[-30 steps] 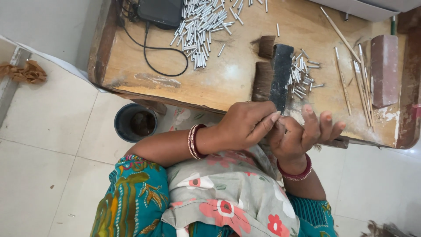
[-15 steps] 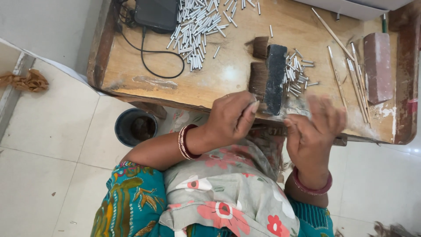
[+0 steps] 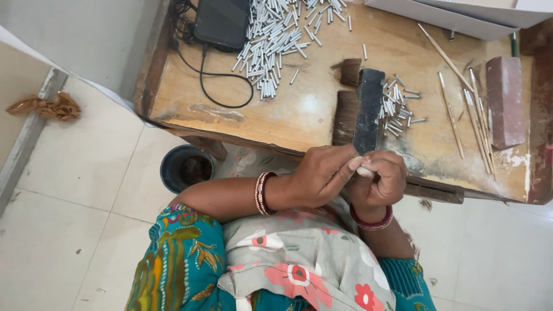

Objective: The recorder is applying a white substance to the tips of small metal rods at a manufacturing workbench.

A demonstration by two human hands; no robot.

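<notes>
Pulled back together since half a second ago: right hand (image 3: 377, 178), which was spread apart off to the side, now curled in tight against the left hand (image 3: 319, 175) just in front of the bench (image 3: 276, 115) edge. Fingers of both narrow, pinching one small pale tuft piece (image 3: 364, 171) between the fingertips. Looks short and stubby, long axis roughly left-right across the view, pale rounded end poking toward the right hand; hard to tell more, mostly hidden.

Progress-wise, probably mid-batch. Big heap of small metal tubes (image 3: 276, 34) at the back of the bench, smaller scatter of tubes (image 3: 397, 103) beside the dark strip (image 3: 368, 109) with brown bristle bundles (image 3: 345, 109) along it. Only a handful of thin wooden sticks (image 3: 461, 98) lying near the reddish block (image 3: 505, 101). Plenty left, going by that pile.
</notes>
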